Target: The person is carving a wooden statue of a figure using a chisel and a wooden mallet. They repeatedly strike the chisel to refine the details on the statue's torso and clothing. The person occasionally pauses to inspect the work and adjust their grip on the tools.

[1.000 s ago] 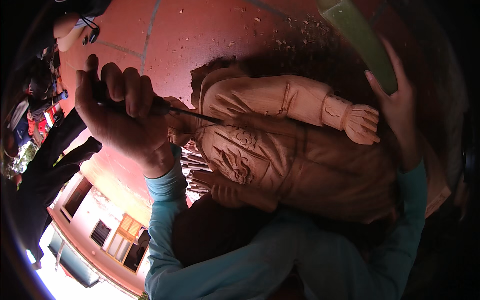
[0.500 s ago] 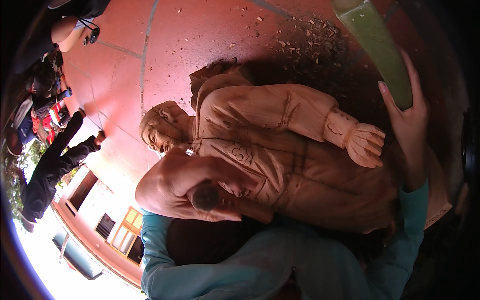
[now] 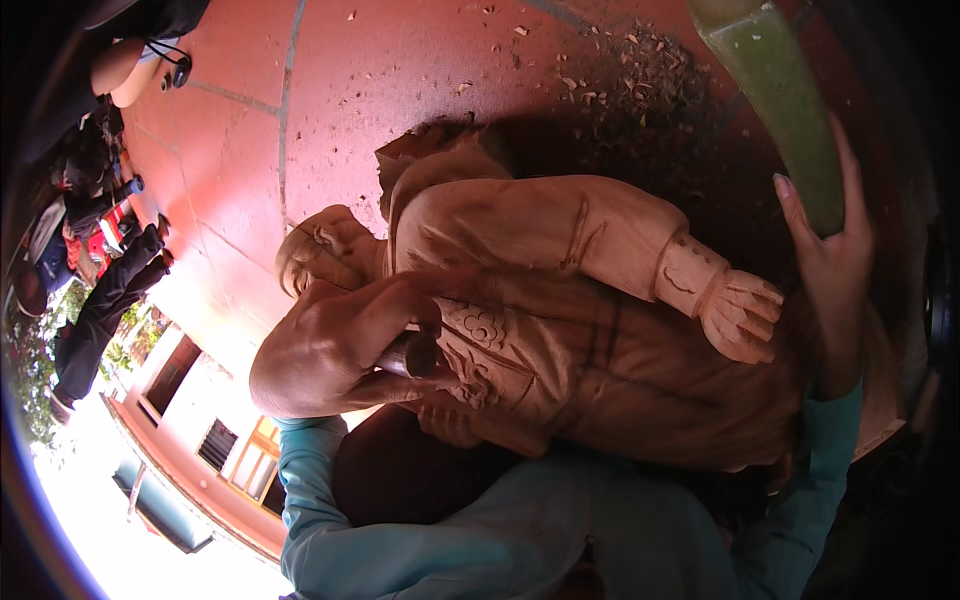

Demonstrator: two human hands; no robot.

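Head view shows our left hand (image 3: 325,350) with fingers curled around a tool handle (image 3: 420,356), its round butt facing us; the tool's far end is hidden, so we cannot tell what it touches. Our right hand (image 3: 838,255) grips the lower end of a green club-like tool (image 3: 785,110), thumb and fingers wrapped around it. Between our arms lies the carved wooden figure (image 3: 620,345), its head beside our left hand.
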